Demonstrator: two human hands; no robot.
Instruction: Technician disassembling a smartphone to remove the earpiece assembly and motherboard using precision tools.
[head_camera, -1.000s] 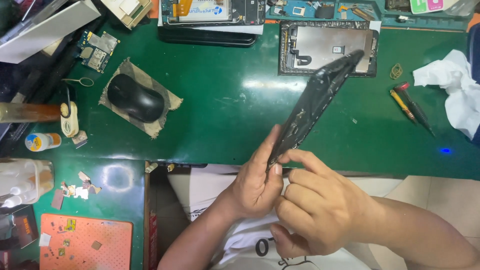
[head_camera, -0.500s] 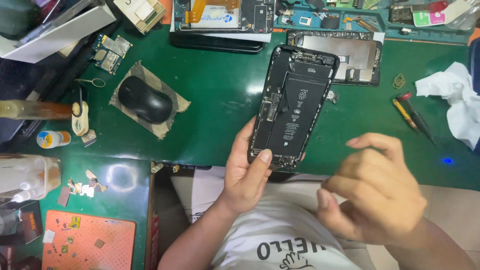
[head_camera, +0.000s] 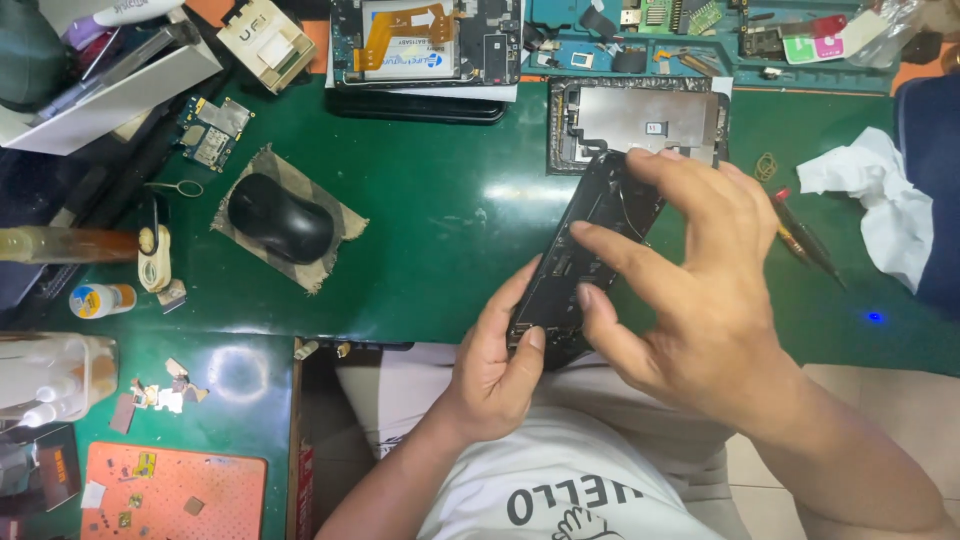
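The left hand (head_camera: 497, 365) gripped the lower end of the opened black phone (head_camera: 580, 262), thumb curled over its edge (held above the green mat (head_camera: 440, 230)). The right hand (head_camera: 700, 290) lay across its upper half, fingers spread, fingertips pressing on it.

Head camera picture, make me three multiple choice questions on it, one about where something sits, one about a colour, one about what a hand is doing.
1. The computer mouse lies where?
A. left of the opened phone
B. on the white cloth
C. on the orange mat

2. The desk mat is what colour?
A. red
B. green
C. grey

3. The left hand is
A. flat on the desk
B. gripping the opened phone
C. holding the mouse

Answers: 1 A, it sits on a patch well to the left. 2 B, dark green surface. 3 B, thumb and fingers clasp the phone's lower end.
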